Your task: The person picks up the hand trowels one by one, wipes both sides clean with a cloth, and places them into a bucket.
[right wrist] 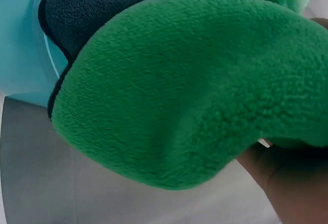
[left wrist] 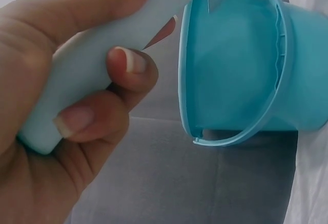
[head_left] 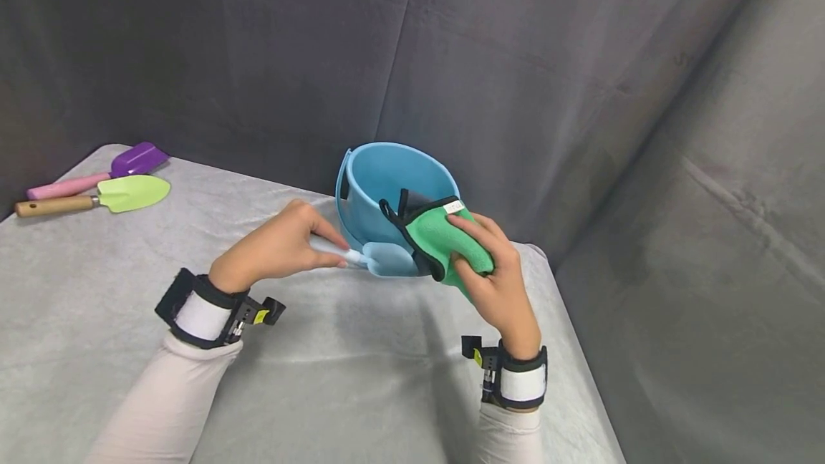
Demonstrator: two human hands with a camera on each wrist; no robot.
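Two trowels [head_left: 97, 188] far left, bucket [head_left: 387, 185] behind hands [head_left: 387, 263]

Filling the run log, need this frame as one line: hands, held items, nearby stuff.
left hand: grips light blue trowel | right hand: holds green cloth at trowel blade | blue bucket: tipped behind | green trowel, purple trowel: far left

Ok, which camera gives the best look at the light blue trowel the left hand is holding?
The head view: it shows the whole light blue trowel, its handle held by the left hand and its blade against the green cloth. The left wrist view shows only the handle up close. In the right wrist view the cloth hides it.
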